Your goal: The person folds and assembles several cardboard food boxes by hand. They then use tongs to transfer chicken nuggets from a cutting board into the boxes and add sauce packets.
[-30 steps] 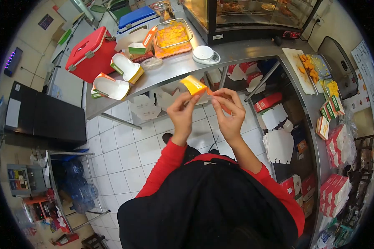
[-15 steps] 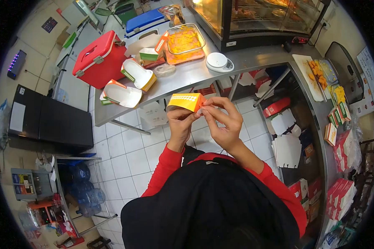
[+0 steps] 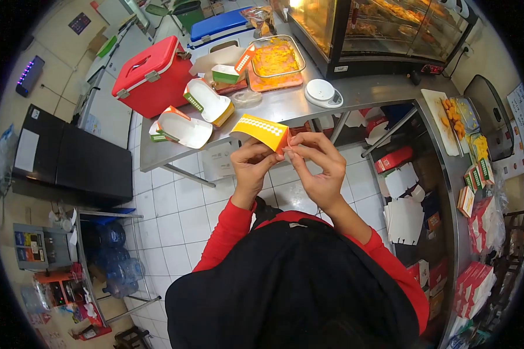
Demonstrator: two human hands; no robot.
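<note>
Between my two hands is a yellow and orange cardboard food box (image 3: 261,131), held above the floor just off the table's front edge. My left hand (image 3: 251,166) grips its lower left side, thumb toward the middle. At the box's orange end, the fingers of my right hand (image 3: 319,168) pinch the cardboard flaps. Two similar food boxes stand folded and open-topped on the steel table: one box (image 3: 187,131) by the near corner, another box (image 3: 214,106) just behind it. The inside of the held box is hidden from me.
A red cooler box (image 3: 151,75), a glass tray of orange-yellow food (image 3: 276,58) and a white kitchen scale (image 3: 322,93) stand on the table (image 3: 174,152). Behind them is a heated display case (image 3: 384,43). On the right counter lies a cutting board (image 3: 436,125) with fried pieces.
The box in my hands has tilted, its left end rising and its orange end dipping. My hands stay on it. The view has shifted, so the table appears farther right and lower.
</note>
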